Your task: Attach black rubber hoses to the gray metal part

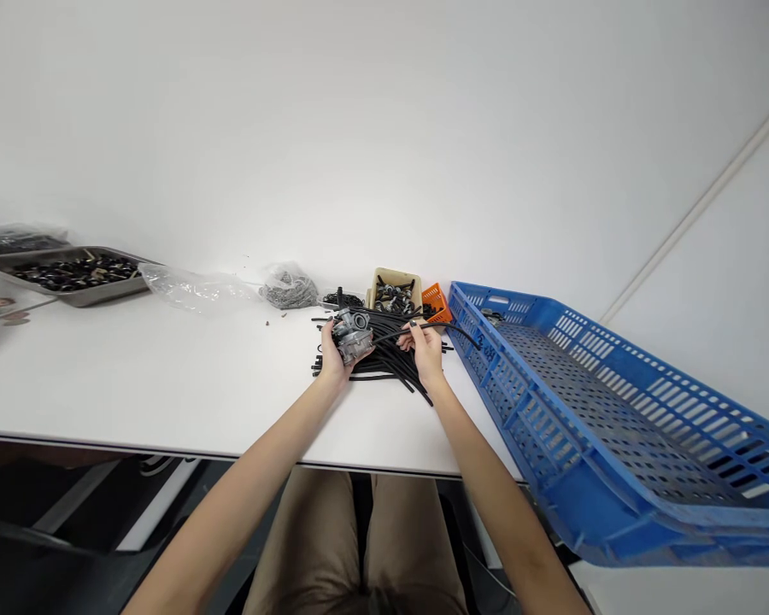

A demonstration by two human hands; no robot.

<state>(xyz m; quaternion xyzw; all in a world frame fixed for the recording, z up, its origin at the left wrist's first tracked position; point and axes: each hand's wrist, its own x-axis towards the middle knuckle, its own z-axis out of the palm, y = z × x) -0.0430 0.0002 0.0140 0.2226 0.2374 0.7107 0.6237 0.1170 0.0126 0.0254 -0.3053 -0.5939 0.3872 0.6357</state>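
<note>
My left hand point(331, 354) grips a small grey metal carburetor point(352, 334) above a pile of black rubber hoses point(388, 352) on the white table point(167, 384). My right hand point(425, 348) pinches one thin black hose point(434, 325), whose near end meets the carburetor while its far end curves right toward the blue crate. Both hands hover just over the hose pile.
A large blue perforated crate point(615, 410) lies at the right, overhanging the table's front edge. Behind the pile stand a beige box of metal parts point(394, 290) and a small orange basket point(434, 301). Plastic bags point(196, 286) and a metal tray of dark parts point(70, 273) lie at the left.
</note>
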